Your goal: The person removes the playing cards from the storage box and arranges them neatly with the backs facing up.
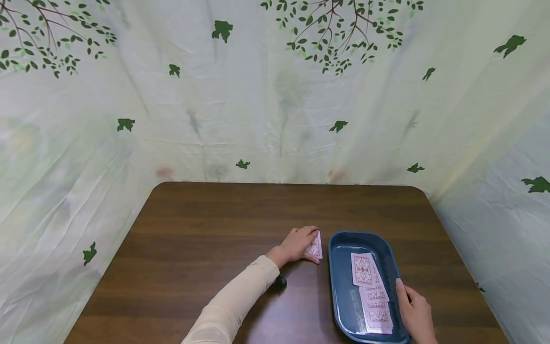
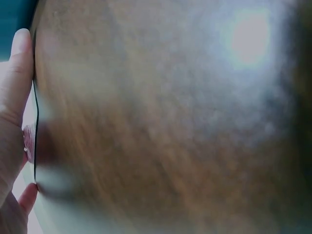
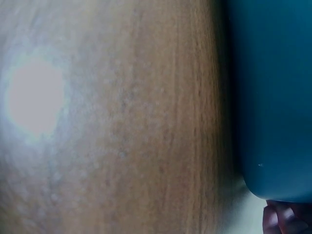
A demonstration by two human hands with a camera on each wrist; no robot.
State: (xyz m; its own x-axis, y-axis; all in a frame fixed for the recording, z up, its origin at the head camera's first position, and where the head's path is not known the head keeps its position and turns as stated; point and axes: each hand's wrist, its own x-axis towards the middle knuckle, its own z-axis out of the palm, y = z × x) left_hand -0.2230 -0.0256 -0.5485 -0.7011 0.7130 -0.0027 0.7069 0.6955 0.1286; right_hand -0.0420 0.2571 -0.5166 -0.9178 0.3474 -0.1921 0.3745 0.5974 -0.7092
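Brown wood-look table (image 1: 185, 267) here, with a pale leaf-print curtain (image 1: 258, 100) hanging behind it and down the sides. Left arm's stretched forward in a cream sleeve (image 1: 236, 306), and the left hand (image 1: 297, 244) has a playing card (image 1: 316, 248) pinched between thumb and fingers, just left of a blue tray (image 1: 343, 291). Right hand (image 1: 416, 310) grips the tray's right rim. More cards (image 1: 375, 298) lie overlapping inside.

Cards (image 1: 363, 269) lie in a tray (image 1: 343, 286) on a table (image 1: 193, 220), another card (image 1: 315, 246) left of the tray, a curtain (image 1: 266, 110) behind.
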